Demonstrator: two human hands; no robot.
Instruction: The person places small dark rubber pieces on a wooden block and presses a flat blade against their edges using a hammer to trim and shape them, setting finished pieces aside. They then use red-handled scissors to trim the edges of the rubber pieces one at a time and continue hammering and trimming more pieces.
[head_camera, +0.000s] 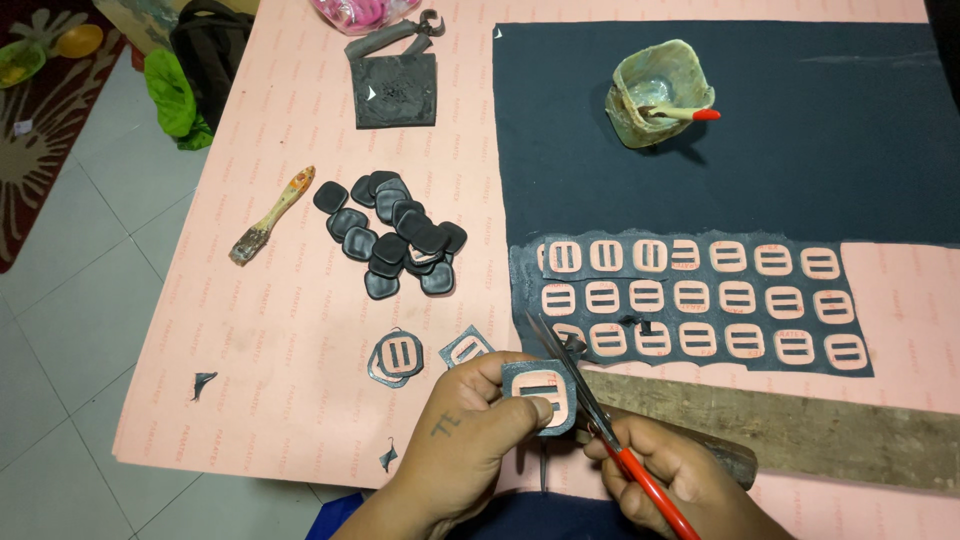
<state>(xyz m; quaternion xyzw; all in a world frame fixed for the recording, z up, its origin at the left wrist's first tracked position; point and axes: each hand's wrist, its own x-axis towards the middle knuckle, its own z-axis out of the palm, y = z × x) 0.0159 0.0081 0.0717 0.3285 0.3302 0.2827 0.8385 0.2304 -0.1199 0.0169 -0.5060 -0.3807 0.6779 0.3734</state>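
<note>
My left hand (465, 440) pinches a small pink buckle-shaped piece backed with dark fabric (540, 395) near the table's front edge. My right hand (665, 475) grips red-handled scissors (600, 420), whose open blades cross the piece's right edge. To the right and behind lies a dark fabric strip (690, 300) covered with several glued pink buckle pieces in rows. Two cut-out buckle pieces (398, 357) lie just left of my left hand.
A pile of black padded pieces (395, 240) sits mid-table, with a paint-stained brush (270, 215) to its left. A glue tub with a red-tipped stick (660, 92) stands on a large dark sheet (820, 130). A wooden plank (800, 430) lies at the front right. Small fabric scraps (203, 381) dot the pink paper.
</note>
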